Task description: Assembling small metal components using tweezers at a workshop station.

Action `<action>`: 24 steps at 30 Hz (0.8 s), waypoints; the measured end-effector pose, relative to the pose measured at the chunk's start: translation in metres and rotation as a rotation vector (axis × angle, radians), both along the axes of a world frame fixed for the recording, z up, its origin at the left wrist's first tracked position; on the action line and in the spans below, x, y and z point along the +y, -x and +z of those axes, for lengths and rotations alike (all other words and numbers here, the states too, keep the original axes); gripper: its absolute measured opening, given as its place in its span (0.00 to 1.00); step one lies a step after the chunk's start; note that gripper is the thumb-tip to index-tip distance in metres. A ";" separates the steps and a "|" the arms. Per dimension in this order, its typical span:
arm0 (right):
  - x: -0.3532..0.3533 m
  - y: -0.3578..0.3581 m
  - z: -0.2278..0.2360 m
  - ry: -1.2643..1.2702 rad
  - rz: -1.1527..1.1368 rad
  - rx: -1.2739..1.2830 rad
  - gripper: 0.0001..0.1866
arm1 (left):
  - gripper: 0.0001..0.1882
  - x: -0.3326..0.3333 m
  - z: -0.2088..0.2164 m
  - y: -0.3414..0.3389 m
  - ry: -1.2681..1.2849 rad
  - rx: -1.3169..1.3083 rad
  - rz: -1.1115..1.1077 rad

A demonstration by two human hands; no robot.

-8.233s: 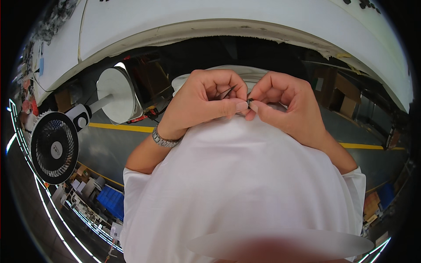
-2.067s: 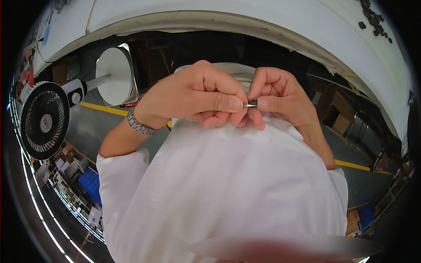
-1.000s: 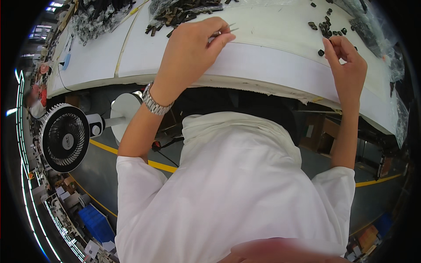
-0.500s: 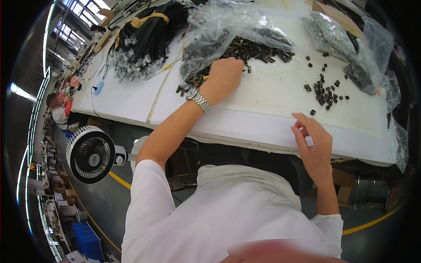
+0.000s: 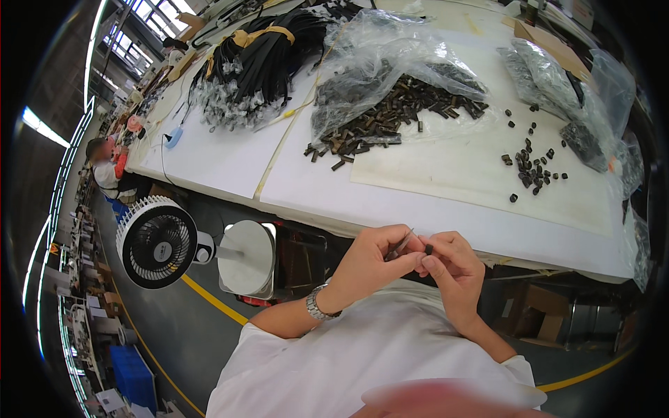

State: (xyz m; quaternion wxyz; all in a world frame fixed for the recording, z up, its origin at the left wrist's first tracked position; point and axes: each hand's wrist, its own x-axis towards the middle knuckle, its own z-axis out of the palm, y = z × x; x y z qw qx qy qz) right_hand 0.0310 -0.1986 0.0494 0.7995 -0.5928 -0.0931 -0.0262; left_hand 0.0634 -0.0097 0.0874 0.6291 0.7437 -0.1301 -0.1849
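In front of my body, just off the table's near edge, both hands meet fingertip to fingertip. My left hand [image 5: 362,266], with a metal watch on the wrist, is closed around a slim pointed metal tool [image 5: 400,245] whose tip sticks up between thumb and fingers. Opposite it, my right hand [image 5: 456,277] pinches a small black piece [image 5: 428,249]. On the table, a pile of short dark tube-like pieces [image 5: 380,125] spills from a clear plastic bag [image 5: 390,38]. Small black pieces [image 5: 535,172] like the pinched one lie scattered to the right.
A bundle of black straps [image 5: 272,52] tied with a tan band lies at the back left. More clear bags [image 5: 547,76] rest at the far right. A fan [image 5: 159,244] stands left of me, beside a round white stool [image 5: 245,258]. Another person [image 5: 108,167] sits far left.
My left hand has come back from the pile to my front. My right hand has moved left to meet it and now pinches a small black piece. The view has shifted slightly.
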 end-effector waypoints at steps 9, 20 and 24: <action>-0.014 0.014 -0.010 0.150 0.112 0.238 0.09 | 0.07 0.015 -0.023 0.025 -0.204 -0.344 0.068; -0.021 0.010 -0.022 -0.013 0.339 0.470 0.05 | 0.11 0.014 -0.039 0.022 -0.271 -0.490 -0.109; -0.022 0.009 -0.022 0.009 0.362 0.477 0.04 | 0.10 0.010 -0.045 0.024 -0.234 -0.452 -0.072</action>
